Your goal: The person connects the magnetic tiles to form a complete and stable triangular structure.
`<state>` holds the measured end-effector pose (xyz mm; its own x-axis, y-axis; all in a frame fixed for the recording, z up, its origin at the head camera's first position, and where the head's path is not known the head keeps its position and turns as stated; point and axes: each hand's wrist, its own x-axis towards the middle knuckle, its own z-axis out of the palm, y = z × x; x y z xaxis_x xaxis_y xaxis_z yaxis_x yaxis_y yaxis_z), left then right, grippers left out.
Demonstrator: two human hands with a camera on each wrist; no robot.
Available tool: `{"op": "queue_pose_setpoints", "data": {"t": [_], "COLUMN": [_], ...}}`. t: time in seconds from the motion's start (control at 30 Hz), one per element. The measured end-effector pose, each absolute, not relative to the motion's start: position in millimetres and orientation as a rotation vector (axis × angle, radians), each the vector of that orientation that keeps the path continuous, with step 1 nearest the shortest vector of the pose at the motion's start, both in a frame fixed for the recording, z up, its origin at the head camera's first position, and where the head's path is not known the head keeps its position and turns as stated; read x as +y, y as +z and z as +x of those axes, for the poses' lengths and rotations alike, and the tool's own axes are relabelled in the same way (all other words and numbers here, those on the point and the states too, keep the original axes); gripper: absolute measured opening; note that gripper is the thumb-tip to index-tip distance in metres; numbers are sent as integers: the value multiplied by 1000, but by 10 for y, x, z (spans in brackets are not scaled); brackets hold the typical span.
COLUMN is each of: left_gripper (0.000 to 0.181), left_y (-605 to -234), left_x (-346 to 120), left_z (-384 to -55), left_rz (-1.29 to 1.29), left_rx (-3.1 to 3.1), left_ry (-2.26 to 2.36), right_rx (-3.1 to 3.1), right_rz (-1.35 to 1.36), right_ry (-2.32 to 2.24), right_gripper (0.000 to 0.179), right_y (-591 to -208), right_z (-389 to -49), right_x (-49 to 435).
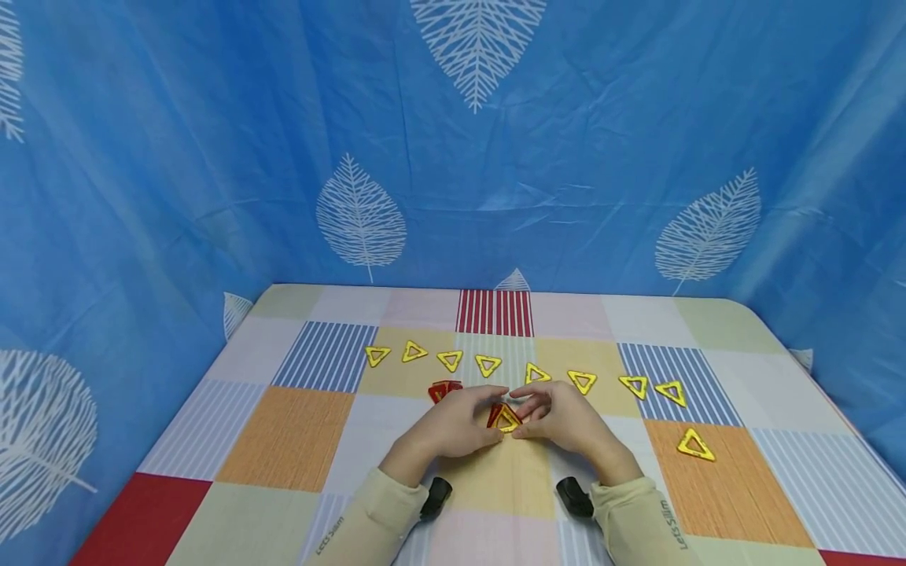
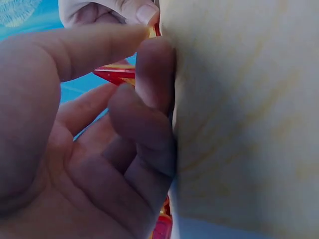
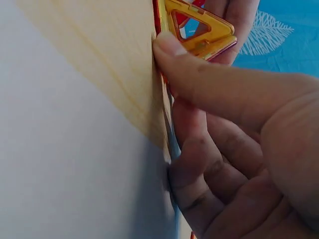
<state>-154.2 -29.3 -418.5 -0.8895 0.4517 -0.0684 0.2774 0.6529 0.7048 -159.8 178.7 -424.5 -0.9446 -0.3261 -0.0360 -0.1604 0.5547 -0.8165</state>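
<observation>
Between the two hands stand joined triangular magnetic tiles, with a yellow tile (image 1: 506, 420) facing me and red ones beside it. My left hand (image 1: 462, 422) pinches their left side; in the left wrist view its thumb and fingers hide most of the tiles, leaving a red edge (image 2: 117, 73) visible. From the right, my right hand (image 1: 569, 418) pinches the same tiles, its thumb (image 3: 172, 47) on the yellow tile's lower corner. The tiles are at the tabletop. Just beyond the left hand sits a cluster of red triangular tiles (image 1: 443, 390), partly covered by that hand.
Loose yellow triangular tiles lie in a row across the back, from a left one (image 1: 377, 355) to a right one (image 1: 671, 392). Another yellow tile (image 1: 696, 445) lies apart at the right. A patchwork cloth (image 1: 283, 436) covers the table; a blue leaf-print curtain (image 1: 538, 196) surrounds it.
</observation>
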Motion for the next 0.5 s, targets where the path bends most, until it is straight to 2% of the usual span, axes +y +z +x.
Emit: {"op": "queue_pose_setpoints", "data": {"t": [0.1, 0.5], "left_gripper": [61, 53], "left_y": [-4197, -4210], "left_x": [-299, -313], "left_z": [-1542, -1529], "left_rz": [646, 569], "left_rx": [2612, 2641], "left_ry": [1040, 1048], "right_rx": [2604, 2764], "right_rz": [-386, -248], "right_ry": [-1360, -1299], "right_gripper": [50, 48], "right_y": [-4237, -4206], "right_z": [-1594, -1595], "right_x": [1788, 1909]}}
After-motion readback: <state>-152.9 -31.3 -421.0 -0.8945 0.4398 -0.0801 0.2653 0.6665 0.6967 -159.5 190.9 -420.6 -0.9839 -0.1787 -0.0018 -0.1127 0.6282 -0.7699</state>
